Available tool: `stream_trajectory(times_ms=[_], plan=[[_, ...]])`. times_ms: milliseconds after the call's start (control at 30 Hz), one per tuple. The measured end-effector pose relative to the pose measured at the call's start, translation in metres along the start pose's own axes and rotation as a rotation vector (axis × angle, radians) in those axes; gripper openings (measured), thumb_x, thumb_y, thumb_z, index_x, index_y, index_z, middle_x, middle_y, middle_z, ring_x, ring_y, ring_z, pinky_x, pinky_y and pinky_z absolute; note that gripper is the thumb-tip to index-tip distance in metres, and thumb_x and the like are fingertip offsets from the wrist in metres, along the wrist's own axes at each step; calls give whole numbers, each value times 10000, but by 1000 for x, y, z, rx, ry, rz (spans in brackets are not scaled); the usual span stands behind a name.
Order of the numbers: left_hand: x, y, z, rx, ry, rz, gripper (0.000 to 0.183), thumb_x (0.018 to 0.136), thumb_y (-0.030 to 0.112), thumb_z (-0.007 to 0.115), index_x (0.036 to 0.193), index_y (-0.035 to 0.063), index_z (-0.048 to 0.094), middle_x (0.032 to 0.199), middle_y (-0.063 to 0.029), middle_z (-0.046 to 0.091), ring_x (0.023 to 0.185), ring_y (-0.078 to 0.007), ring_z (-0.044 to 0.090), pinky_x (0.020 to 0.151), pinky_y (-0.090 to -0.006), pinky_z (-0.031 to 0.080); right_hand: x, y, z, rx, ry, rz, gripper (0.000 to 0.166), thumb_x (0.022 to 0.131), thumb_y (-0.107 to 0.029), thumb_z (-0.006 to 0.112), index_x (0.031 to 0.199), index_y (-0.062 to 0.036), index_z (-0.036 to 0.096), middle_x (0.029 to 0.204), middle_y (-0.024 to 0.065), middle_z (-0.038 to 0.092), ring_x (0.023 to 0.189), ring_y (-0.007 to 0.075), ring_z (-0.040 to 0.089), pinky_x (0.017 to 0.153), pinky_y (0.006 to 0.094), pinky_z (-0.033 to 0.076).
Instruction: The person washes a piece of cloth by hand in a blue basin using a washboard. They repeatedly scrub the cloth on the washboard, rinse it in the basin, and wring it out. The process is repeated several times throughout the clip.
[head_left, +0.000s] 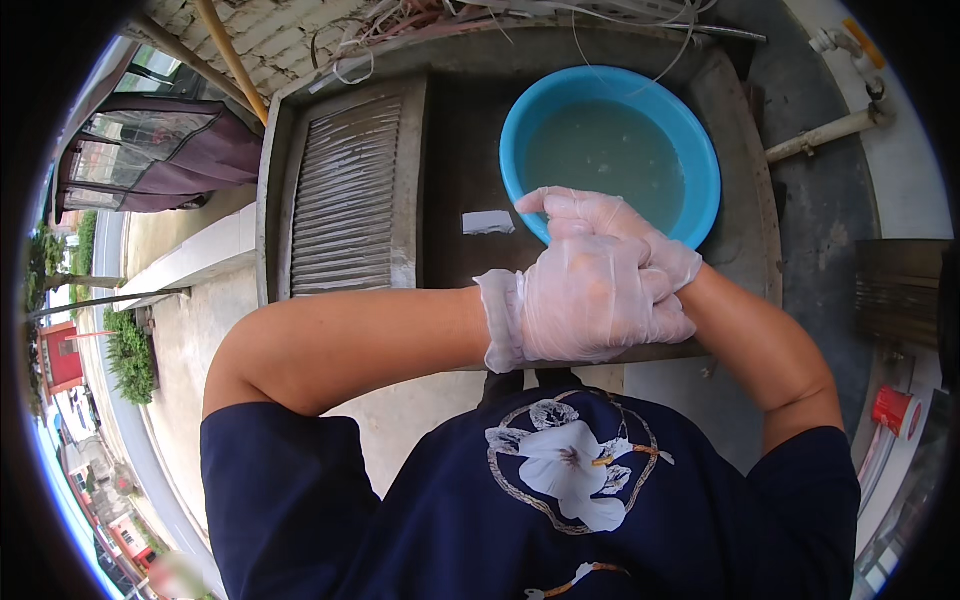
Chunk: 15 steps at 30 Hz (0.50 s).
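Note:
Thin translucent disposable gloves cover both hands, wrinkled over the fingers. My left hand (589, 304) lies across my right hand, its fingers curled over the glove near the right wrist. Behind it, my right hand (600, 214) reaches up and left with bent fingers, over the near rim of a blue plastic basin (517, 124); part of its palm is hidden. Cloudy grey-green water (604, 146) with a few bubbles fills the lower basin. To the left of the hands, a small white block (487, 222) lies on the dark sink floor.
The basin stands in a concrete wash sink (739, 165) with a ribbed washboard (345, 195) on its left. Loose plastic straps (405, 19) hang over the back edge. At right are a yellow-handled tap (844, 45), a pipe (821, 137) and a red tub (892, 411).

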<state>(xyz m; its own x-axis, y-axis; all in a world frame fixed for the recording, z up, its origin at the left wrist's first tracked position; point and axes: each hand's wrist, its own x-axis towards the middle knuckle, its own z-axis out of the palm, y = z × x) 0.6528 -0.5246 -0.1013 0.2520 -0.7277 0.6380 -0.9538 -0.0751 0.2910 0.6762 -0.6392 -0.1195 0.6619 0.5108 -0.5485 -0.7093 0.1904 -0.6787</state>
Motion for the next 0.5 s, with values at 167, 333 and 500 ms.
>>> stream_trajectory(times_ms=[167, 333, 500], plan=[[-2, 1, 8, -24, -90, 57, 293, 597, 126, 662, 876, 215, 659, 707, 28, 524, 647, -166, 520, 515, -288, 444, 6, 9, -18, 56, -97, 137, 225, 906, -221, 516, 1065, -65, 540, 744, -8, 480, 651, 71, 440, 608, 244, 413], [-6, 0, 17, -54, -134, 80, 277, 603, 116, 656, 867, 199, 643, 726, 34, 543, 661, -175, 533, 523, -284, 456, 17, 19, -30, 90, -169, 208, 215, 903, -220, 519, 1061, -81, 563, 647, -53, 431, 567, 49, 389, 542, 231, 373], [-20, 0, 33, -62, -196, 78, 290, 592, 127, 662, 870, 208, 642, 725, 34, 538, 658, -171, 530, 532, -281, 465, 12, 23, -9, -96, 32, 310, 231, 912, -237, 505, 1081, -90, 564, 607, -51, 418, 542, 63, 382, 537, 242, 375]])
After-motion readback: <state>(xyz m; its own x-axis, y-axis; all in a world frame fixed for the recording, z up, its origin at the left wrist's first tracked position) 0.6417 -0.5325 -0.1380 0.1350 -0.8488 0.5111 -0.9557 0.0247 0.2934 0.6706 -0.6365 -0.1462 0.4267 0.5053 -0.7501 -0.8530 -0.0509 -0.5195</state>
